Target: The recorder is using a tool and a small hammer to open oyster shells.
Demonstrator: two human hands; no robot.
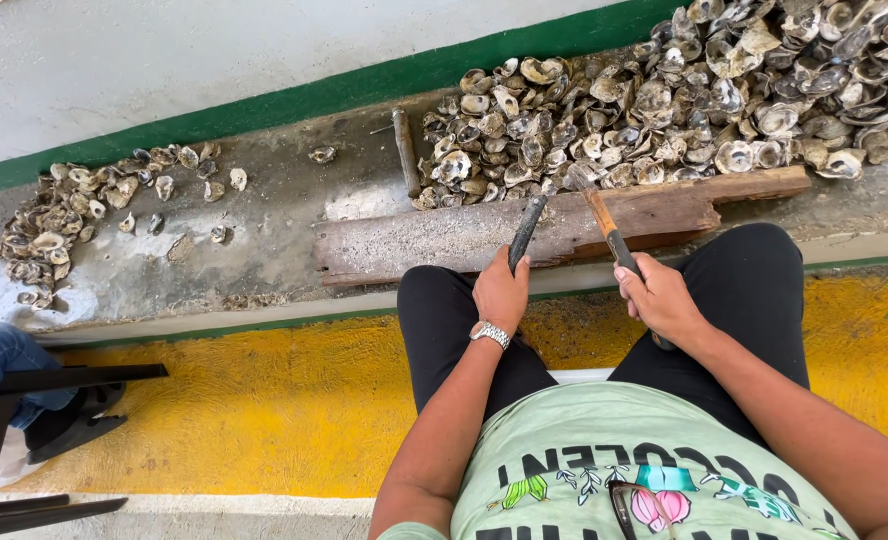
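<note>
My left hand (501, 290) grips a long dark oyster (527, 229) and stands it on end on a worn wooden plank (444, 240). My right hand (661, 297) is closed around the handle of a small hammer (604, 222), whose metal head hovers near the big pile of oyster shells (684, 100) just behind the plank. I wear a silver watch (490, 333) on the left wrist. My knees in black trousers (754, 280) sit right below the plank.
A smaller heap of shells (74, 215) lies at the left of the concrete trough. A rusty metal rod (405, 150) rests beside the big pile. Another person's leg in jeans and a black chair (24, 400) are at lower left, on the yellow floor.
</note>
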